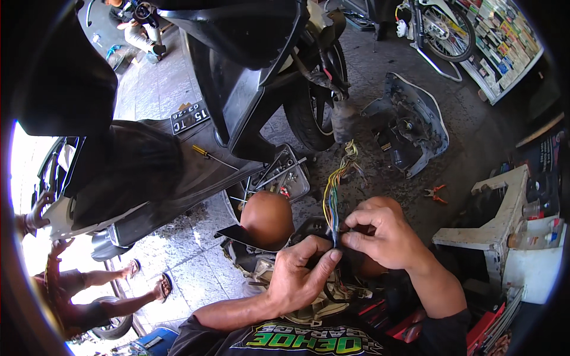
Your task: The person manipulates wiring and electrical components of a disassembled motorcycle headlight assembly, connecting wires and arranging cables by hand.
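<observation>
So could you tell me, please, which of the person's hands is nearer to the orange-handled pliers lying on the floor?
The right hand. It sits just below-left of the orange-handled pliers, pinching the wire bundle; the left hand is lower and farther left, beyond the right one.

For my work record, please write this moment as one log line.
left hand: pinching wire bundle | right hand: pinching same wires at black wrap | setting: workshop floor, scooter ahead, tool tray nearby

A bundle of thin, glossy plastic-sheathed wires in yellow, green and blue (331,199) is being shown against rough, matt grey concrete floor (469,127). Dull grey moulded plastic scooter fairing (415,121) and a shiny metal tool tray (285,175) are being seen nearby.
</observation>
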Action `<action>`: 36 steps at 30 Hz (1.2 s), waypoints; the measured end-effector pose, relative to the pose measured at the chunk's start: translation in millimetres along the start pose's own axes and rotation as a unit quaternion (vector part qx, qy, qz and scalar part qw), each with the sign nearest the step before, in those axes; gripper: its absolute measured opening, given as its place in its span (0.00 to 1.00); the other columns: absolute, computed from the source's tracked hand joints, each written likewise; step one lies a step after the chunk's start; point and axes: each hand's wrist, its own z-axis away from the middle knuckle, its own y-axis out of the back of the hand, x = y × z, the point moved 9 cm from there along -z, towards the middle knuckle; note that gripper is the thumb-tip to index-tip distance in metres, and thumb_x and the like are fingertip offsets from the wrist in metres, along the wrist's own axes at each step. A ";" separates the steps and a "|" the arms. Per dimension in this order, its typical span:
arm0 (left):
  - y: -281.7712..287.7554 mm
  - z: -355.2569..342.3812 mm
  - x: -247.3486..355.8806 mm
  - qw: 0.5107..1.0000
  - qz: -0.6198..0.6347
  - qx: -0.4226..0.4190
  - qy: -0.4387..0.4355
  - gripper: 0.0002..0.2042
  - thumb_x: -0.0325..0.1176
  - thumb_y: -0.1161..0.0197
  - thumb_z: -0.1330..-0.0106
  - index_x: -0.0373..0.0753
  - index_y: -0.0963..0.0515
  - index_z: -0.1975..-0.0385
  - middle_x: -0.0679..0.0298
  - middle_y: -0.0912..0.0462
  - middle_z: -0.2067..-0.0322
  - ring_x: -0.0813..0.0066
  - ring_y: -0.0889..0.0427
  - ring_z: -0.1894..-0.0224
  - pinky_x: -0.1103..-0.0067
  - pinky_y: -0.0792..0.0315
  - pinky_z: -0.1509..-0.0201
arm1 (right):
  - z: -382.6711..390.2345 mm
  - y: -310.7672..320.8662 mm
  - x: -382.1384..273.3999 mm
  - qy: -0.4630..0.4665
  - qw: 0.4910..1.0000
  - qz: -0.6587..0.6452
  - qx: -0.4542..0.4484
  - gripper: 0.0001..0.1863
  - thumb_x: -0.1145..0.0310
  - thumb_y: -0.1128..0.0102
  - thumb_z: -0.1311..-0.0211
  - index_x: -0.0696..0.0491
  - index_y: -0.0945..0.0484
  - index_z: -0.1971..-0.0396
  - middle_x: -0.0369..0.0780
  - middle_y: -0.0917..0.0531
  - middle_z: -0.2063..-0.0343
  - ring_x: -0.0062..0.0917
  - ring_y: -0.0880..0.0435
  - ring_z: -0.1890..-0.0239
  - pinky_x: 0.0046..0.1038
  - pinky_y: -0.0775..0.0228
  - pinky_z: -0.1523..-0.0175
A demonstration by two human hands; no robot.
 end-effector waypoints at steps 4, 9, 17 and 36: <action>0.0 0.5 7.5 0.998 -0.043 -0.012 -0.037 0.06 0.30 0.32 0.28 0.34 0.19 0.65 0.60 0.19 0.78 0.77 0.22 0.77 0.75 0.27 0.72 | -12.4 -4.8 -3.5 -0.114 0.989 -0.026 -0.088 0.10 0.71 0.30 0.35 0.61 0.14 0.57 0.37 0.16 0.74 0.17 0.24 0.75 0.25 0.31 0.67; -1.5 0.4 7.6 0.998 -0.039 -0.013 -0.048 0.05 0.29 0.33 0.29 0.34 0.18 0.64 0.57 0.17 0.76 0.70 0.18 0.77 0.72 0.25 0.72 | -3.3 -26.1 17.8 -0.244 0.925 -0.283 -0.068 0.09 0.78 0.36 0.32 0.58 0.19 0.54 0.35 0.17 0.73 0.13 0.25 0.79 0.17 0.36 0.77; -6.0 -0.9 6.0 0.993 -0.102 -0.039 -0.053 0.06 0.26 0.33 0.31 0.34 0.17 0.59 0.55 0.13 0.73 0.72 0.13 0.71 0.73 0.22 0.66 | 2.5 -21.6 -7.6 -0.087 0.961 -0.258 -0.054 0.14 0.78 0.38 0.32 0.59 0.23 0.48 0.33 0.18 0.66 0.12 0.24 0.67 0.18 0.31 0.63; -6.8 -1.5 -8.2 0.993 0.086 -0.012 0.077 0.14 0.39 0.42 0.22 0.34 0.22 0.67 0.74 0.29 0.78 0.88 0.36 0.73 0.82 0.38 0.70 | 3.6 13.8 -3.4 0.030 0.994 -0.052 0.092 0.08 0.70 0.27 0.37 0.59 0.16 0.70 0.39 0.17 0.72 0.20 0.19 0.71 0.24 0.27 0.69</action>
